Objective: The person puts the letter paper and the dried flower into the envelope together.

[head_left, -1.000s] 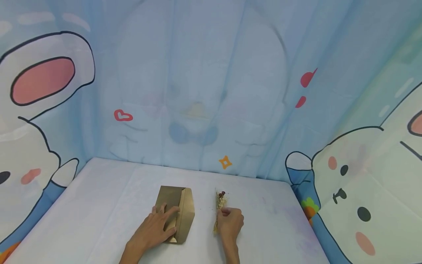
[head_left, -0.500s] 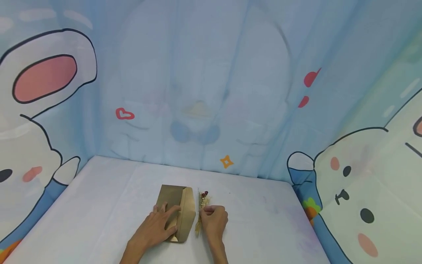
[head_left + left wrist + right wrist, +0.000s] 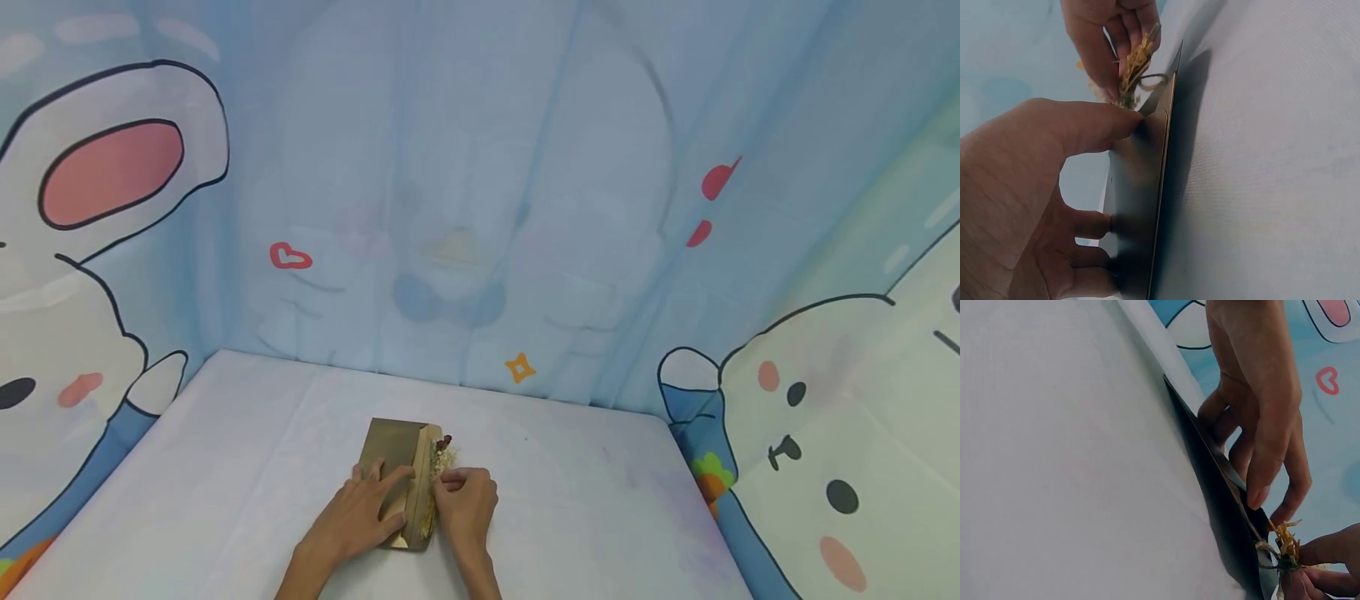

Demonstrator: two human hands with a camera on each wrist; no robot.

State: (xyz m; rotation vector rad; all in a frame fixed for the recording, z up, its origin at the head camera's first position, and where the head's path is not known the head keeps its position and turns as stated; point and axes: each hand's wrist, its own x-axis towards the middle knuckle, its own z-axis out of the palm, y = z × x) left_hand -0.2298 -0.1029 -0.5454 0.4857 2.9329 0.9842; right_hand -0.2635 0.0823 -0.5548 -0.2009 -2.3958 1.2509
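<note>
A gold envelope [image 3: 396, 440] lies on the table, its flap side toward the right. My left hand [image 3: 352, 518] rests on it with fingers spread, and in the left wrist view the thumb and fingertips press on the envelope's face [image 3: 1138, 194]. My right hand [image 3: 468, 505] pinches a small bunch of dried flowers [image 3: 446, 457] between thumb and fingers. Dark red heads and pale blossoms show at the far end. The bunch lies over the flap, along the right side of the envelope. In the right wrist view yellowish stems [image 3: 1286, 540] stick out past the pinching fingers.
A white cloth covers the table [image 3: 600, 500]. Behind it hangs a light blue curtain [image 3: 465, 167] printed with cartoon rabbits, which also closes in the left and right sides. A tiny dark speck lies on the cloth right of the flowers.
My right hand has moved left, bringing the dried flowers from the bare cloth onto the envelope's flap. The left hand has stayed on the envelope.
</note>
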